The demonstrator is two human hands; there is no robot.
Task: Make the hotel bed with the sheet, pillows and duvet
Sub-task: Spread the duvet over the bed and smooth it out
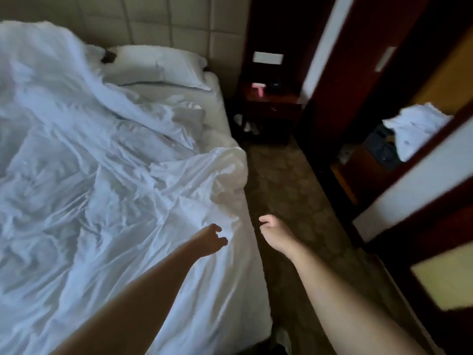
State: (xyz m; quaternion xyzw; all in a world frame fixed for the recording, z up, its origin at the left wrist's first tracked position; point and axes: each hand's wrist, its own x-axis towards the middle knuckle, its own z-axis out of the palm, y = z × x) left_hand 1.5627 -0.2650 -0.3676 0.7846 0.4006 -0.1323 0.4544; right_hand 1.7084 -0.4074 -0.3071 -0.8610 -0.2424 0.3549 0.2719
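A white duvet point(89, 175) lies crumpled across the bed, billowing high at the far left. One white pillow point(156, 66) lies at the head against the padded headboard point(179, 21). The white sheet point(215, 98) shows on the mattress beside the pillow. My left hand point(211, 239) reaches over the duvet's right edge with its fingers loosely curled, holding nothing. My right hand point(275, 230) hovers just off the bed's right side over the floor, fingers loosely curled and empty.
A dark wooden nightstand point(271, 103) with a pink item stands right of the bed head. Patterned carpet point(294, 201) forms a narrow aisle along the bed. Dark wooden doors and panels point(409, 201) line the right side, with white linen point(414, 126) piled beyond.
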